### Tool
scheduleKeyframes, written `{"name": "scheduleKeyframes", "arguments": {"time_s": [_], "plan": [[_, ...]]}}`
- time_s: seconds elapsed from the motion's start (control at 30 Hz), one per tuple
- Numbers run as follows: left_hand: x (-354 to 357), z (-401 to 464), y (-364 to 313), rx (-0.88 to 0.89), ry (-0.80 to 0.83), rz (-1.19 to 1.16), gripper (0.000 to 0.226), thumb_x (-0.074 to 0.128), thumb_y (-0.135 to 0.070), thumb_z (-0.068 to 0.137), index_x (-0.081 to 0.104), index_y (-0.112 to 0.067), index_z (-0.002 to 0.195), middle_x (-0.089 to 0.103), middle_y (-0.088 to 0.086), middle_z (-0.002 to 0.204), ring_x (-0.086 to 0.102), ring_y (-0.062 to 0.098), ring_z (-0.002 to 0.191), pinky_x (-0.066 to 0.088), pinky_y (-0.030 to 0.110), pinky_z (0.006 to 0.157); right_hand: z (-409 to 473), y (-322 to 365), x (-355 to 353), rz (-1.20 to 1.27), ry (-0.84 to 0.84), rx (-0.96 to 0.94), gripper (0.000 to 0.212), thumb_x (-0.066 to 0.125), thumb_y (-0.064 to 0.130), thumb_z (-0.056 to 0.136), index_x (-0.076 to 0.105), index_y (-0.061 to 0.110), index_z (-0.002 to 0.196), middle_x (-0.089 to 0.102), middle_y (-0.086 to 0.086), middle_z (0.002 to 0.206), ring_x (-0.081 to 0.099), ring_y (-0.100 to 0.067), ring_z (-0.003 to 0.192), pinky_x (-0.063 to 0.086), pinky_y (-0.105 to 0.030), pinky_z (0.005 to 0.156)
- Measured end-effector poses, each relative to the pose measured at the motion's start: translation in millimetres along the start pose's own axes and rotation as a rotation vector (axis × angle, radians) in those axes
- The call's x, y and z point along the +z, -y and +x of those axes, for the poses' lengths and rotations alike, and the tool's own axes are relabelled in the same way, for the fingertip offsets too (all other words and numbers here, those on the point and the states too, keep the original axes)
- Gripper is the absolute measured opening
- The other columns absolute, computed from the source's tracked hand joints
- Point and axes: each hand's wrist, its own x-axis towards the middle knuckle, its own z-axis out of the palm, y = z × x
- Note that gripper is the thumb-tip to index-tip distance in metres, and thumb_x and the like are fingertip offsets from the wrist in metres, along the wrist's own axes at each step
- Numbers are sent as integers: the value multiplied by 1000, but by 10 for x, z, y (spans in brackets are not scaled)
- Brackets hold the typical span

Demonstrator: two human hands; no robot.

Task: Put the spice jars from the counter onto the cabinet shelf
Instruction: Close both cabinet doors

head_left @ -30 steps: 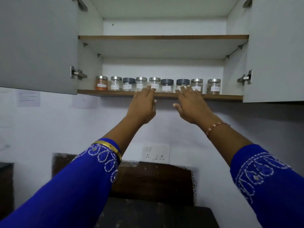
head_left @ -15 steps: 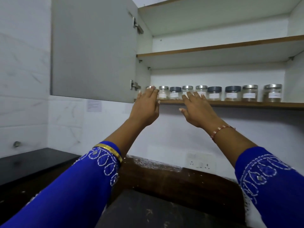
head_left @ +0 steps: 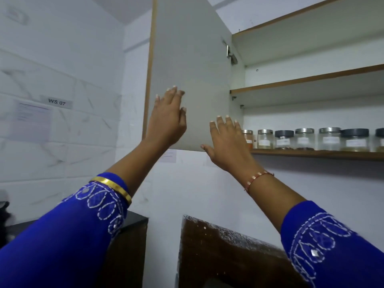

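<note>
Several spice jars with steel or dark lids stand in a row on the lower cabinet shelf at the right. The leftmost jar holds orange powder and is partly hidden behind my right hand. My left hand is raised in front of the open grey left cabinet door, fingers apart, holding nothing. My right hand is spread near the door's lower edge, just left of the jars, also holding nothing.
An upper shelf sits above the jars. A door hinge shows near the top. A "WS 07" label and a paper sheet are on the tiled wall at left. A dark counter lies below.
My view has swung left. Both hands moved from the shelf's front edge leftward to the open left door; the left hand rose higher onto the door face.
</note>
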Motion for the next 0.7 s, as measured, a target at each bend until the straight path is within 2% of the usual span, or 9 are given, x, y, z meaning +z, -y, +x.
{"name": "scheduleKeyframes", "arguments": {"time_s": [0.17, 0.27, 0.43, 0.57, 0.7], "plan": [[-93, 153, 540, -139, -120, -122, 45, 38, -13, 94, 35, -6, 139, 36, 11, 149, 28, 23, 142, 19, 42, 119, 372, 531, 18, 60, -67, -46, 83, 38, 58, 90, 15, 4, 149, 15, -19, 156, 9, -36, 146, 7, -47, 120], [-70, 191, 710, -201, -149, -204, 43, 42, -15, 94, 38, -5, 136, 45, 10, 140, 40, 23, 132, 30, 29, 107, 517, 820, 67, 67, -108, -18, 91, 38, 66, 86, 19, 2, 147, 24, -22, 153, 17, -38, 144, 8, -50, 118], [74, 346, 853, -352, -5, -475, 46, 48, -20, 93, 36, -9, 136, 51, 7, 135, 51, 25, 122, 40, 26, 88, 607, 1174, 237, 94, -96, 19, 101, 39, 73, 80, 17, 2, 147, 25, -24, 152, 21, -41, 141, 9, -52, 117], [188, 395, 954, -415, 82, -608, 42, 47, -20, 95, 36, -10, 134, 50, 8, 135, 52, 26, 120, 43, 33, 96, 680, 1351, 415, 119, -80, 26, 102, 42, 71, 82, 9, 0, 148, 19, -26, 153, 18, -43, 142, 14, -51, 117], [218, 362, 953, -461, 79, -743, 36, 48, -17, 95, 41, -8, 129, 53, 9, 132, 54, 25, 116, 47, 32, 94, 720, 1395, 523, 235, -70, 94, 102, 48, 63, 84, 1, -2, 148, 17, -27, 153, 19, -43, 141, 23, -48, 115]]}}
